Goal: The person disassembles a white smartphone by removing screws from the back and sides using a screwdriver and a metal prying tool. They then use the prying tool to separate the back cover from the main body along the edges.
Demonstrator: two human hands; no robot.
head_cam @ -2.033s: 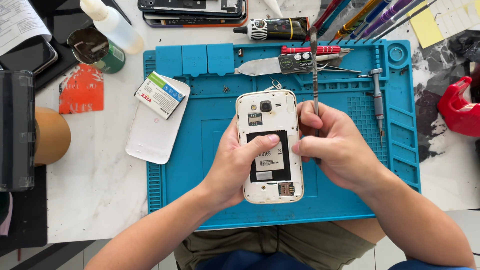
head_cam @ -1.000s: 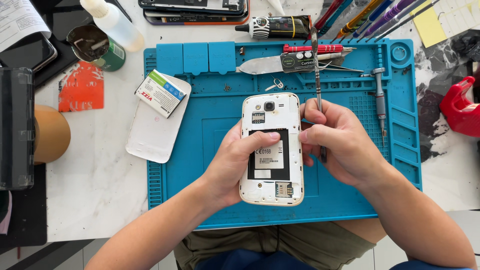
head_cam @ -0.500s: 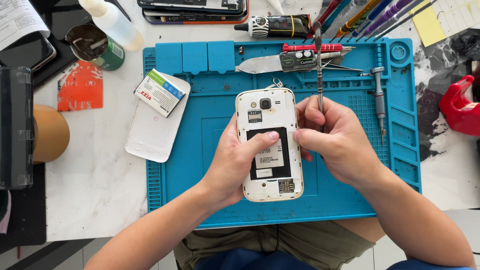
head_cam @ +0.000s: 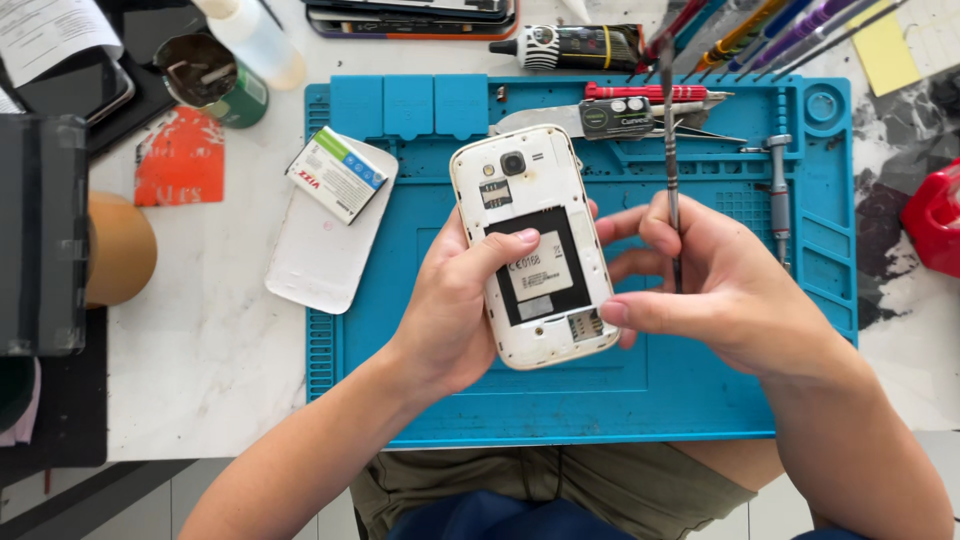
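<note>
Two hands meet over the blue mat (head_cam: 640,400) — left hand (head_cam: 460,310) cradles the white phone (head_cam: 535,245), camera end away; right hand (head_cam: 725,285) pinches an upright screwdriver (head_cam: 670,150).

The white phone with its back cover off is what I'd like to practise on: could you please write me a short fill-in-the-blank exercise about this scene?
1. The left hand holds the white phone over a work mat coloured ____.
2. The right hand holds a thin metal ____ upright.
3. The phone's removed back cover lies left of the phone, and on it rests a ____.
4. The phone's camera lens faces ____.

Missing words: blue; screwdriver; battery; up
</note>
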